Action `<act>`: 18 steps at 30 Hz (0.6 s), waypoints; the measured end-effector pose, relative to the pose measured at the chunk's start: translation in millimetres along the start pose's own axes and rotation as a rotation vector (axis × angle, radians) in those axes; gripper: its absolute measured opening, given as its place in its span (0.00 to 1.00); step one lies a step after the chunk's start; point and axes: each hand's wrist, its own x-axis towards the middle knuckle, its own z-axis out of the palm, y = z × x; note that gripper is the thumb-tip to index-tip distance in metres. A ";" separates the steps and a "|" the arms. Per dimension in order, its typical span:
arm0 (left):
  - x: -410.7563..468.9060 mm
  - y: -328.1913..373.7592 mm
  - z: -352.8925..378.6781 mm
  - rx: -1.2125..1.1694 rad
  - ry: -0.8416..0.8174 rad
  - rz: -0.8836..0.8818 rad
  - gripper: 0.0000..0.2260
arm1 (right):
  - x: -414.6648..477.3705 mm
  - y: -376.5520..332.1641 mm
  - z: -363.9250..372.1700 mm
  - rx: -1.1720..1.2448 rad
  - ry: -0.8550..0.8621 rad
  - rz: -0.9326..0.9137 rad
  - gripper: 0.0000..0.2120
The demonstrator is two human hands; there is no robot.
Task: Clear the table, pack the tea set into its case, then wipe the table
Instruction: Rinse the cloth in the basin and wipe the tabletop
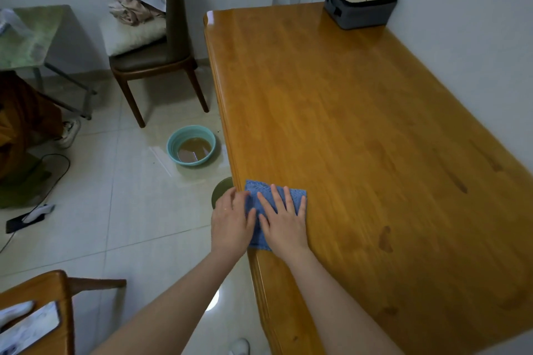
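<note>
At the bench's (360,124) near left edge, both hands are pressing flat on the blue cloth (261,196). The right hand (284,223) is lying fully open with fingers spread; the left hand (232,223) is lying loosely open, half over the edge, gripping nothing. Dark damp marks are showing further right. Wiping so close to the edge, the cloth could be slipping off toward the basin (191,145) of brown water below. The closed case (360,0) is sitting at the far right corner; no readable writing.
</note>
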 end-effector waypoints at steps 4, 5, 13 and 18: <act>-0.5 4.9 7.2 0.089 -0.111 0.265 0.17 | -7.7 2.5 3.3 -0.003 -0.030 0.018 0.26; 0.4 8.1 7.6 0.062 -0.138 0.252 0.17 | -10.5 1.3 1.5 -0.006 -0.029 0.033 0.27; -18.3 34.4 11.1 -0.228 -0.403 0.289 0.20 | -64.3 2.6 -0.7 0.020 -0.018 0.072 0.29; -58.3 27.9 13.4 -0.303 -0.376 0.248 0.20 | -104.7 6.8 -2.2 0.045 -0.018 0.080 0.24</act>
